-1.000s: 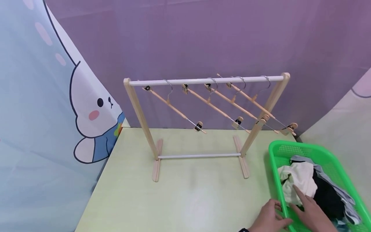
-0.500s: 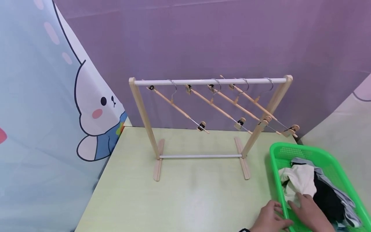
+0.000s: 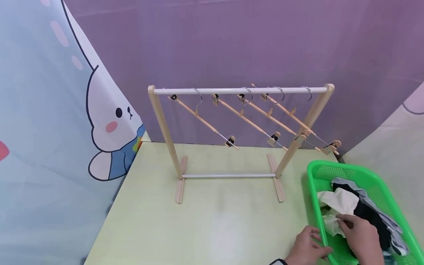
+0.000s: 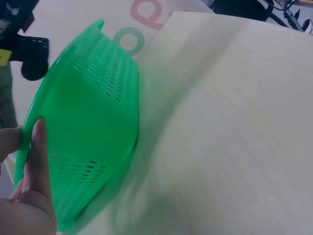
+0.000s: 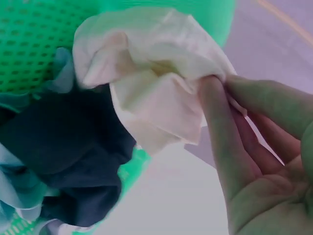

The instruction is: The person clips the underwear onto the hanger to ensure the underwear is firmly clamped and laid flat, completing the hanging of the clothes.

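The right hand [image 3: 362,235] pinches the white cloth [image 5: 151,83] between thumb and fingertips, over the green basket [image 3: 313,197]. The left hand [image 3: 306,246] straddles the basket's rim, gripping it; beyond that grip, a pink letter-like shape [image 4: 133,11] and green ring [image 4: 117,40] are printed.

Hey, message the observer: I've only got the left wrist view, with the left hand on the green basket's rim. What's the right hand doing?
Observer: The right hand is pinching a white cloth between thumb and finger.

Operator: Okay. What's next to that cloth inside the green basket? I only see the outside wall.

Observer: A black cloth lies right beside it.

Operator: Got it. And is anything standing on the table outside my picture?

Observer: Yes, a wooden rack, with four hangers hooked over its top bar.
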Demonstrator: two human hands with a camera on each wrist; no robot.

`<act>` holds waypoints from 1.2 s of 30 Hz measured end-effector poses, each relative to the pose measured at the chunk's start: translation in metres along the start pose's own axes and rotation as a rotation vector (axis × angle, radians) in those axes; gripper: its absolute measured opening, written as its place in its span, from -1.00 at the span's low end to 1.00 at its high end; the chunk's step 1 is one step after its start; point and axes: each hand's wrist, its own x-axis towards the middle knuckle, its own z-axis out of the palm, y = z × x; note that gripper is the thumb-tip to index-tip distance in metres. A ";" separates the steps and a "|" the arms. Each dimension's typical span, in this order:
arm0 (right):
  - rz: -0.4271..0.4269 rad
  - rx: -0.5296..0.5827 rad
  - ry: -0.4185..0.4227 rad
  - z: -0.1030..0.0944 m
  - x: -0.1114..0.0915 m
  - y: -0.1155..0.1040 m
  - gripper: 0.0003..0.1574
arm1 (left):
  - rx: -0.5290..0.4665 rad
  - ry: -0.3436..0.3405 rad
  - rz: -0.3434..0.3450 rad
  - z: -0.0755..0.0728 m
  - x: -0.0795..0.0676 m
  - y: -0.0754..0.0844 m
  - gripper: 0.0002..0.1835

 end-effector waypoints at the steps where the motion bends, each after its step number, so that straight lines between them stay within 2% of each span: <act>1: -0.003 0.004 0.041 -0.002 -0.002 -0.003 -0.68 | 0.005 0.002 0.008 0.001 0.000 -0.001 -0.66; 9: -0.061 -0.015 0.341 -0.031 -0.009 -0.027 -0.77 | -0.040 -0.013 0.045 0.006 0.006 -0.005 -0.64; 12: -0.063 0.039 0.415 -0.041 -0.012 -0.038 -0.76 | -0.057 -0.005 0.074 0.007 0.007 -0.005 -0.61; 16: -0.047 0.154 0.497 -0.054 -0.018 -0.058 -0.73 | -0.041 0.038 0.152 0.008 0.006 -0.005 -0.57; 19: -0.088 0.216 0.592 -0.064 -0.023 -0.074 -0.73 | -0.004 0.064 0.172 0.008 0.005 -0.004 -0.57; 23: -0.191 0.239 0.690 -0.074 -0.032 -0.091 -0.75 | 0.006 0.074 0.135 0.008 0.004 -0.002 -0.58; 26: -0.253 0.252 0.728 -0.078 -0.039 -0.105 -0.73 | 0.012 0.087 0.127 0.008 0.003 -0.002 -0.57; 29: -0.300 0.295 0.732 -0.078 -0.044 -0.114 -0.72 | 0.026 0.100 0.142 0.007 0.003 -0.002 -0.56; 33: -0.316 0.327 0.694 -0.065 -0.047 -0.114 -0.73 | 0.012 0.088 0.134 0.007 0.002 -0.004 -0.56; 36: -0.290 0.295 0.646 -0.049 -0.046 -0.110 -0.73 | -0.020 0.056 0.104 0.006 0.001 -0.005 -0.59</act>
